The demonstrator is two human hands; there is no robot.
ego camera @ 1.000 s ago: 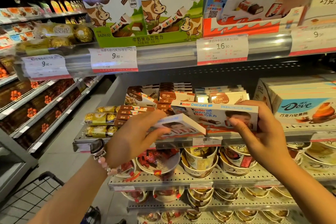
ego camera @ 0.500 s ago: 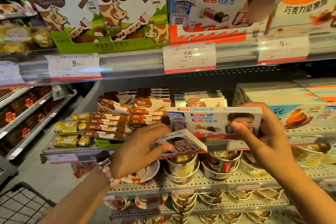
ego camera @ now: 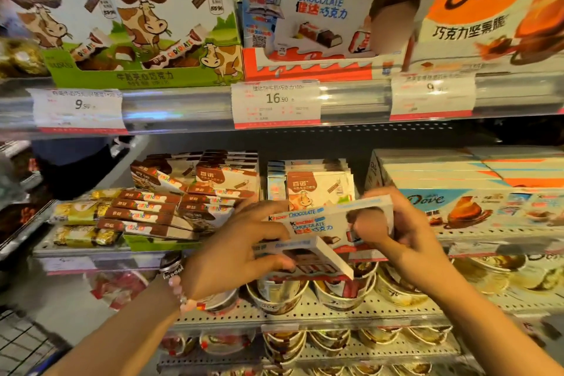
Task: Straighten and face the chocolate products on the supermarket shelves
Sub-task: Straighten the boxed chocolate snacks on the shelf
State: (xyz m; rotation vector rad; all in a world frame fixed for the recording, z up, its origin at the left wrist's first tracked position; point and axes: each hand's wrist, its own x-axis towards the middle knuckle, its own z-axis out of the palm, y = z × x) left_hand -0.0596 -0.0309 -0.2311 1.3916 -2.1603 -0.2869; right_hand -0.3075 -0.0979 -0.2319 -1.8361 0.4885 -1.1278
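both hands work at the front of the middle shelf (ego camera: 100, 249), where the kinder stock belongs under its display carton (ego camera: 329, 18) on the shelf above. the right hand (ego camera: 406, 238) grips the right end of an upright kinder box (ego camera: 317, 223), thumb across the printed face and fingers curled behind, so the label faces outward toward the aisle, which is the point of facing. the left hand (ego camera: 232, 256) pinches a second kinder box (ego camera: 308, 256) by its left end, thumb below and fingers on top. that box is tilted, face turned up and corner hanging past the shelf edge over the dove cups (ego camera: 277, 293) on the rack below, so it looks lifted clear to be squared up rather than parked. it sits just in front of and below the upright box, touching or nearly so; i cannot tell which. behind them stand cow-print boxes (ego camera: 317, 189), and to the left a fanned, uneven pile of brown bars (ego camera: 146, 214) that likely needs straightening too. to the right, dove cartons (ego camera: 476, 195) lie stacked flat, already facing out.
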